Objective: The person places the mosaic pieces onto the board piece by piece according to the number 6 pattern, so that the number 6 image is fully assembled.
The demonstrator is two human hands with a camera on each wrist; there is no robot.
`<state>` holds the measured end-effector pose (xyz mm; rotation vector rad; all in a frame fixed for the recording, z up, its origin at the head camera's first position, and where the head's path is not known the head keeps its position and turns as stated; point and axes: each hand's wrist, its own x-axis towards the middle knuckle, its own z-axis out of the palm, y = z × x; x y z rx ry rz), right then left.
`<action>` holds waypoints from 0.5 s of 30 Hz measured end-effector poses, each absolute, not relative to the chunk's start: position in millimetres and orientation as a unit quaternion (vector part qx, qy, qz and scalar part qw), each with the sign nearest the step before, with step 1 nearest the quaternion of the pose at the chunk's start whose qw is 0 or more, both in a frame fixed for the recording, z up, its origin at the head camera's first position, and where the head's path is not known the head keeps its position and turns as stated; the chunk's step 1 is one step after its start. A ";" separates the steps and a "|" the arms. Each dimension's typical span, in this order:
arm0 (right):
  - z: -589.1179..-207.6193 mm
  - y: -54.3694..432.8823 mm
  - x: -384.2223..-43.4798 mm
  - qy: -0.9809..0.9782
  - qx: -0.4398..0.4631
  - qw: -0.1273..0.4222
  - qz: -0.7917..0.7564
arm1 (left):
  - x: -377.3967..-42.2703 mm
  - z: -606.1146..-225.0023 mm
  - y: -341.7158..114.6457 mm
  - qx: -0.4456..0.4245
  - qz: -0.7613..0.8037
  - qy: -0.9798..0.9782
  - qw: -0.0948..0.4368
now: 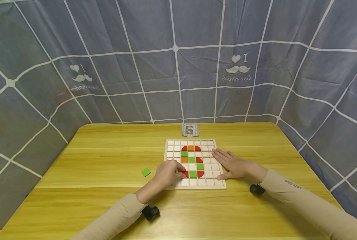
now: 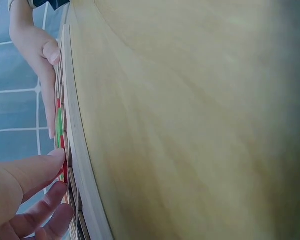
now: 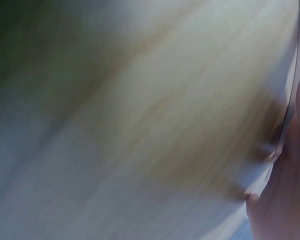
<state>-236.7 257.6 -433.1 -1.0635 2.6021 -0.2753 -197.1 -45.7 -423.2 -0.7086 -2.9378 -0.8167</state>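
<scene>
A wooden grid board [image 1: 208,182] lies on the table, with red, orange and green tiles set in its cells in a curving figure. My left hand [image 1: 168,172] is over the board's lower left part, its thumb and fingers pinching a red quarter-round tile [image 1: 185,174] at the figure's lower left corner. In the left wrist view my thumb [image 2: 40,167] touches the red tile's edge. My right hand [image 1: 233,165] rests flat across the board's right edge, fingers straight. A loose green square tile [image 1: 146,172] lies on the table left of the board.
Behind the board stands a small folded pattern card [image 1: 189,129] showing a similar coloured figure. The yellow wood-grain table [image 1: 112,146] is ringed at the back and sides by a grey checked curtain [image 1: 154,70]. Black wrist cameras [image 1: 150,212] sit under both forearms.
</scene>
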 end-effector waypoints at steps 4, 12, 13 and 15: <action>-432.7 257.6 -236.6 0.910 -0.370 0.159 -0.098 | -196.6 -423.1 -45.5 -0.228 -0.260 -0.938 0.011; -432.6 257.2 -236.0 0.910 -0.367 0.163 -0.101 | -194.3 -422.4 -47.1 -0.232 -0.268 -0.935 0.007; -432.7 257.1 -236.0 0.910 -0.367 0.163 -0.102 | -193.8 -422.2 -47.7 -0.234 -0.269 -0.934 0.008; -432.9 257.1 -235.9 0.910 -0.367 0.163 -0.102 | -193.1 -422.1 -49.6 -0.237 -0.270 -0.933 0.008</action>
